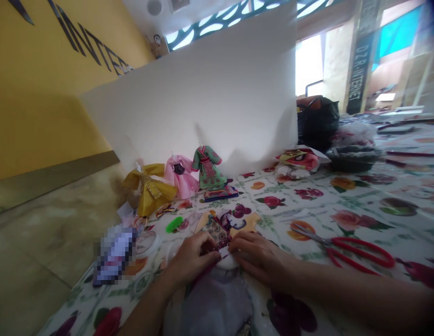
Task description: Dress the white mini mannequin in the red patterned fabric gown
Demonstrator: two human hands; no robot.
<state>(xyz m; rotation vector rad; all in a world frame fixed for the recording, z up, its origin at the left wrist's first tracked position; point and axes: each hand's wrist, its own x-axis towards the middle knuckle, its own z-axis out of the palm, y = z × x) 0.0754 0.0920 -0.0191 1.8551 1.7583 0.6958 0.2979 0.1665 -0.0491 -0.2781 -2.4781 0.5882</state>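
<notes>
My left hand [192, 256] is closed in a pinch, thumb and fingers on the edge of a small fabric garment with a white strip [224, 252] along it. From the other side my right hand [260, 257] presses its closed fingers on the same strip. Just beyond the fingers lies a patterned dark red and beige part of the work [214, 227], beside a yellowish shaped piece [251, 221]. A sheer greyish fabric [217, 303] spreads toward me below the hands. How the layers join is hidden by my fingers.
Red-handled scissors [360, 249] lie partly spread at the right. Doll-sized dresses in yellow [152, 189], pink [182, 179] and green [207, 168] stand at the back by a white board [220, 93]. A green oval object [174, 224] and a tape roll [147, 242] lie left.
</notes>
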